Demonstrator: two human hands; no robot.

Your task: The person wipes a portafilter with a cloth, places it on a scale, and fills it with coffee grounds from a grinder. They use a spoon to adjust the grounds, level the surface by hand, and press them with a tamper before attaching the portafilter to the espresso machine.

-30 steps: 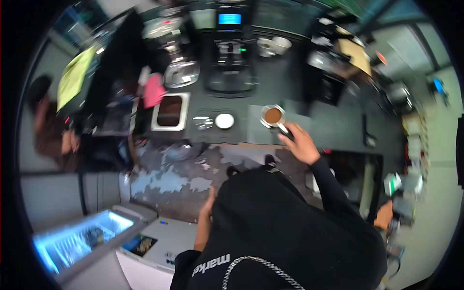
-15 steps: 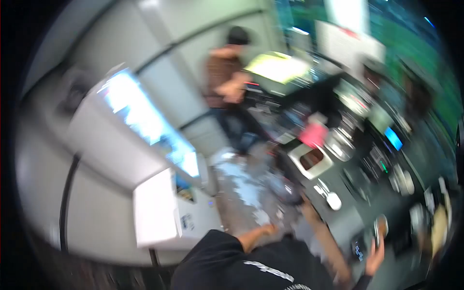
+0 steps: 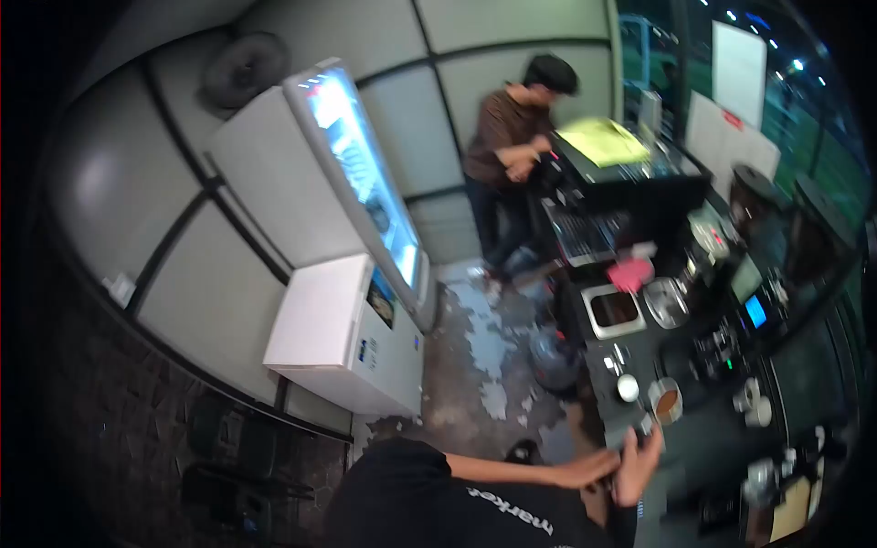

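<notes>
My right hand (image 3: 637,468) is closed around the dark handle of a portafilter (image 3: 645,427) at the counter's near edge. Its round basket (image 3: 667,402) holds brown coffee grounds and points away from me. My left hand (image 3: 589,469) reaches across my body, just left of my right hand; its fingertips are too small and unclear to read. Beyond the portafilter, a small white cup (image 3: 627,388) stands on the dark counter.
A sink (image 3: 613,312), a pink cloth (image 3: 630,273) and a metal pitcher or bowl (image 3: 666,302) lie further along the counter. A person in brown (image 3: 512,137) leans by the espresso machine (image 3: 630,187). A lit fridge (image 3: 365,173) and a white freezer (image 3: 320,310) stand left.
The view has turned and steadied. My left hand has come over beside my right hand. The portafilter is now lower and further left, still in my right hand.
</notes>
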